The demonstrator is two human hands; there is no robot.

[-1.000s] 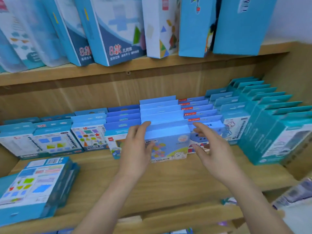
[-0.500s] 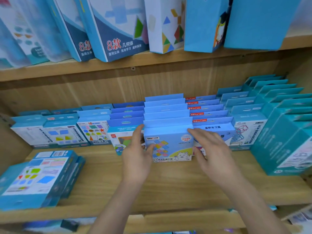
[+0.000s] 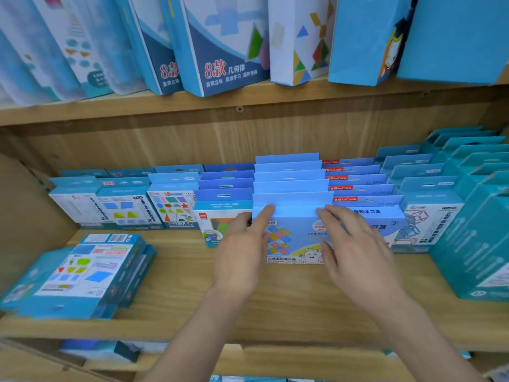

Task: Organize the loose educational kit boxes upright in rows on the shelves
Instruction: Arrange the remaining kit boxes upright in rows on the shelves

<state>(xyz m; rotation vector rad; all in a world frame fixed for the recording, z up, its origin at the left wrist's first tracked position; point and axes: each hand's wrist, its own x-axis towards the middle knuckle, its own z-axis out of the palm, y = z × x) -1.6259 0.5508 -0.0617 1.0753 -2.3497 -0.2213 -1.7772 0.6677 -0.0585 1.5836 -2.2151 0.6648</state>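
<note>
The front box (image 3: 292, 238) of the middle row, at the frame's centre on the shelf (image 3: 192, 285), is judged light, stiff cardboard with a smooth face; it is best taken by its two side edges. The left hand (image 3: 242, 252) is laid open against its left edge, index finger stretched to the top flap. The right hand (image 3: 355, 249) is spread flat over its right side. Nothing is gripped. A flat stack (image 3: 74, 274) is left lower left.

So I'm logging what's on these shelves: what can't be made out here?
All head view:
- Bear box: side edges hidden by left hand and right hand.
- Rows behind it: only top flaps show.
- Top-shelf boxes: cut off by the upper edge.
- Flat stack: print blurred.
</note>
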